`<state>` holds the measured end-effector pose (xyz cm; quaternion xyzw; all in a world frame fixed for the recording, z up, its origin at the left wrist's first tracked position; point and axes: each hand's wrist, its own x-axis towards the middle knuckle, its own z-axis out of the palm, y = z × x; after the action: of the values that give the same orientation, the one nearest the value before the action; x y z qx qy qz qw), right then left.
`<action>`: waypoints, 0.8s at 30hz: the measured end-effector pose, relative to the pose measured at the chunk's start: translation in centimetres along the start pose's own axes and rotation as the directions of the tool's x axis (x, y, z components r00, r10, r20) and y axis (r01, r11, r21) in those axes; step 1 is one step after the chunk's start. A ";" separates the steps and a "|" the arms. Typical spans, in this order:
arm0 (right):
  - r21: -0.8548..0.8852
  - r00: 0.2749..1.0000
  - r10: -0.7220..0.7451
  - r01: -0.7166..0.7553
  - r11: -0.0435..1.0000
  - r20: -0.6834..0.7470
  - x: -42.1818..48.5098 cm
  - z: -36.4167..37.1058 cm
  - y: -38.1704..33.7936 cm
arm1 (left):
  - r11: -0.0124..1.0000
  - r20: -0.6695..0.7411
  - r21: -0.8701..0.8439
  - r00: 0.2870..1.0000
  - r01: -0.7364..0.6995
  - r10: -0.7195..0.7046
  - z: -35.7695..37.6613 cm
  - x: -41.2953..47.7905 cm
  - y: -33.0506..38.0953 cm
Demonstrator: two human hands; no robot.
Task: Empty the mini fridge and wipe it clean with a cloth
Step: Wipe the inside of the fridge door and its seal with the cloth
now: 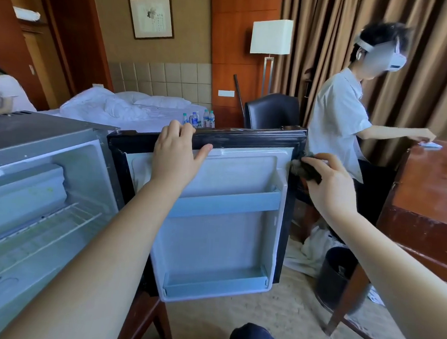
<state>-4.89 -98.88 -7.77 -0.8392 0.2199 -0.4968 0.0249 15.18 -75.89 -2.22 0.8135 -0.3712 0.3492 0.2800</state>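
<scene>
The grey mini fridge (30, 136) stands open at the left, its white inside and wire shelf bare. Its door (223, 237) swings out towards me, both white door shelves holding nothing. My left hand (176, 153) grips the door's top edge, fingers curled over the black rim and thumb lying along the inner face. My right hand (328, 189) holds a dark bunched cloth (305, 167) and presses it against the black seal at the door's upper right edge.
Several water bottles (199, 119) stand beyond the door near the white bed (121, 105). A person in a white shirt (335, 118) leans over the wooden desk (436, 182) at right. A black bin (336, 275) sits on the carpet under the desk. A black chair (273, 110) stands behind.
</scene>
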 end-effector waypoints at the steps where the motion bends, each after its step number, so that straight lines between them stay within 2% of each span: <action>1: -0.008 0.999 -0.002 0.003 1.000 0.045 -0.5 0.1 0.1 | 1.000 0.004 0.007 1.000 -0.006 0.006 0.1 0.0 0.0; 3: -0.037 0.995 -0.027 0.030 0.999 0.093 -0.7 -0.3 0.0 | 1.000 0.017 0.019 1.000 -0.010 0.009 0.1 0.0 0.0; 8: -0.048 0.997 -0.038 0.035 0.998 -0.061 1.9 -1.3 -2.3 | 1.000 0.019 0.029 1.000 0.002 -0.003 0.0 -0.1 0.0; 10: -0.059 0.998 -0.027 0.024 0.998 -0.055 1.3 -0.8 -2.5 | 1.000 0.014 0.020 1.000 -0.004 0.004 0.0 -0.2 -0.1; 12: -0.098 0.995 -0.022 0.031 0.995 0.095 -0.5 0.2 -1.5 | 1.000 0.027 0.021 1.000 -0.010 0.009 -0.1 -0.1 -0.2; 14: -0.176 0.933 0.021 0.046 0.983 0.360 -2.5 1.2 -0.3 | 0.999 0.058 0.036 0.998 -0.017 0.014 -0.2 -0.1 -0.2; 15: -0.203 0.895 0.054 0.042 0.978 0.444 -3.4 1.6 0.3 | 0.999 0.069 0.041 0.997 -0.021 0.018 -0.2 -0.2 -0.2; 16: -0.200 0.888 0.076 0.019 0.980 0.454 -3.9 1.6 0.5 | 0.998 0.070 0.045 0.997 -0.031 0.028 -0.2 -0.3 -0.3; 18: -0.127 0.940 0.064 -0.022 0.992 0.334 -4.1 1.4 0.0 | 0.997 0.060 0.049 0.997 -0.060 0.058 -0.4 -0.7 -0.7; 20: -0.005 0.991 0.031 -0.031 1.000 0.130 -3.2 0.7 -1.3 | 0.997 0.082 0.040 0.994 -0.070 0.067 -0.8 -1.0 -1.0; 22: 0.123 0.997 0.020 -0.011 0.992 -0.072 -1.8 -0.8 -2.8 | 0.998 0.119 0.029 0.992 -0.054 0.050 -1.3 -0.9 -1.0; 24: 0.233 0.979 -0.023 0.071 0.970 -0.202 -1.2 -2.0 -5.0 | 0.999 0.144 0.033 0.989 -0.043 0.037 -1.7 -0.9 -0.9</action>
<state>-5.34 -93.59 -6.43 -0.7814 0.1401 -0.6012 0.0917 14.86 -73.80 -2.04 0.8339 -0.4002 0.3022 0.2307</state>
